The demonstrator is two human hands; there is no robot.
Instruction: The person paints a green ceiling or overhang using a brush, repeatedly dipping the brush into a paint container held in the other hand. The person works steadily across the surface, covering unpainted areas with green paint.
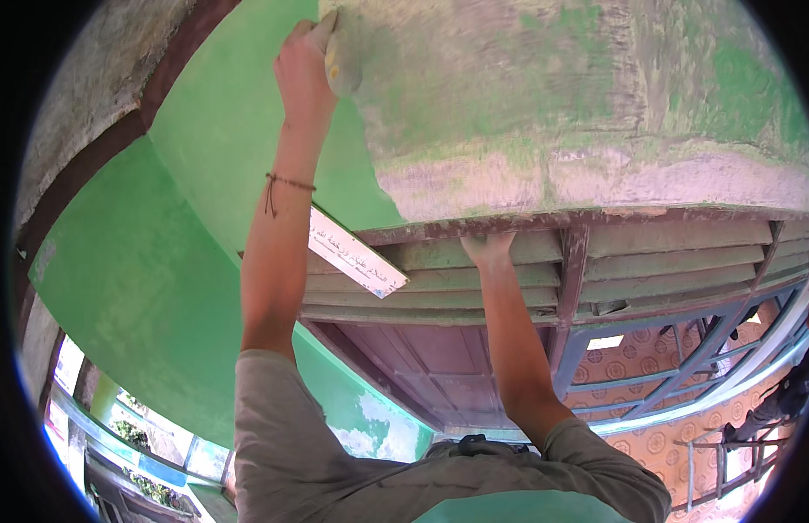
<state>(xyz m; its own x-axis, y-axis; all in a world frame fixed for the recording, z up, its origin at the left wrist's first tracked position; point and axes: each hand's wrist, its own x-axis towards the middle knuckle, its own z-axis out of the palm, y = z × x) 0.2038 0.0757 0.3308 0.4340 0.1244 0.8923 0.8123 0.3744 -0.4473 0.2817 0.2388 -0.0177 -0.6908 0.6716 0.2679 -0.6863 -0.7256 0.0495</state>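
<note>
My left hand is raised high against the wall, its fingers closed on a rounded, pale grey hand tool with a yellow spot. I cannot tell exactly what kind of tool it is. It lies against the wall where smooth green paint meets a scraped, patchy surface. My right hand reaches up to the brown wooden frame under that wall, above the louvre slats. The frame partly hides its fingertips, which seem hooked over the edge.
A white sign with writing hangs slanted beside my left forearm. Below the slats are a brown panelled door and a blue-framed window. At lower right, another person's leg rests on wooden scaffolding above a patterned tile floor.
</note>
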